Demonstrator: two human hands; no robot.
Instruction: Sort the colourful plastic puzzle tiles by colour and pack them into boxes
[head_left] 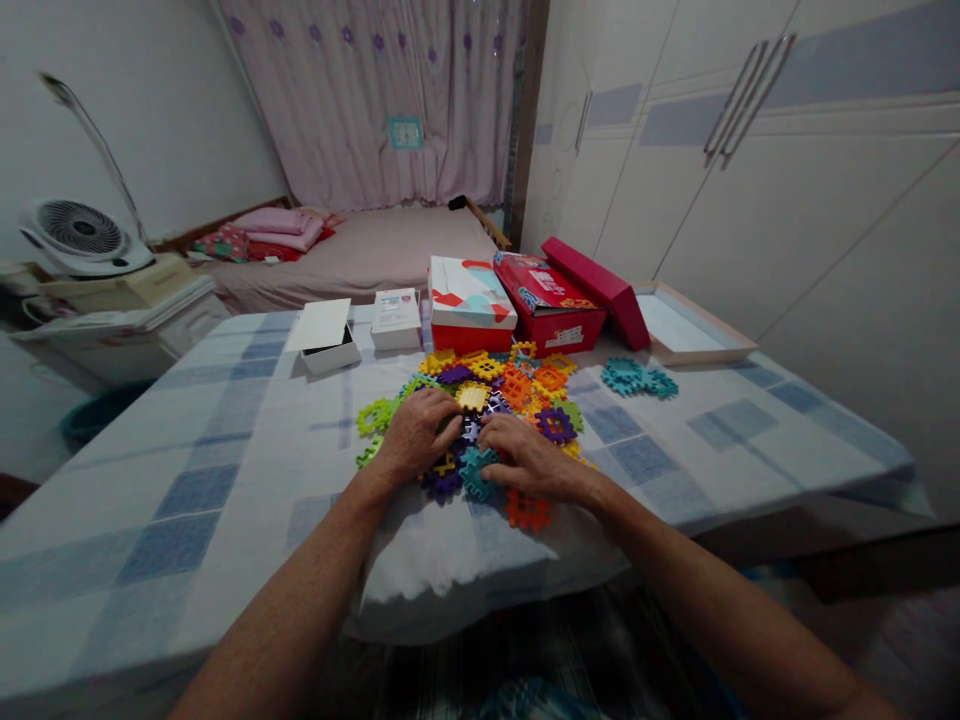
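Observation:
Many-coloured plastic gear-shaped building blocks lie in a loose heap on the table in front of me. Between my hands a pale lavender gear block (471, 430) shows at the fingertips. My left hand (420, 432) is closed, its thumb and fingers bent at the left edge of that block. From the right, my right hand (531, 458) has its fingers curled to the same block, with the thumb lower down over a teal gear block (474, 474). A yellow gear block (474, 397) sits just beyond the fingers. An orange gear block (528, 510) lies nearest me, below the right hand.
Behind the heap stand a red and white box (471, 305), a red box (551, 310) with a red lid (596, 290), and two small white boxes. Teal gear blocks (637, 377) lie apart at right, before a shallow tray (697, 350). The checked tablecloth (202, 500) hangs over the near edge.

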